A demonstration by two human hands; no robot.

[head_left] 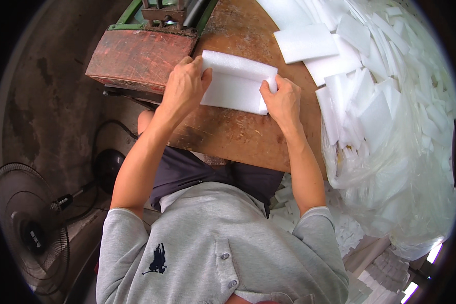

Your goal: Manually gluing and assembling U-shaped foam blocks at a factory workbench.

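A white foam piece (228,91), folded or joined into an L-shaped or tray-like form with a raised far wall, is held above the near part of a brown wooden table. My left hand (186,81) grips its left end, thumb on the inner side and fingers behind. At the right end, my right hand (282,97) pinches the foam near its corner, thumb inside. Both hands are closed on the same piece. Fingers behind the foam are partly hidden.
Left of the table (258,137) stands a green-framed machine (162,15) with a worn red wooden block (139,58). Loose white foam sheets (309,43) pile up at the right, beside a large clear plastic bag (390,167) full of foam. A black fan (33,228) stands at the lower left.
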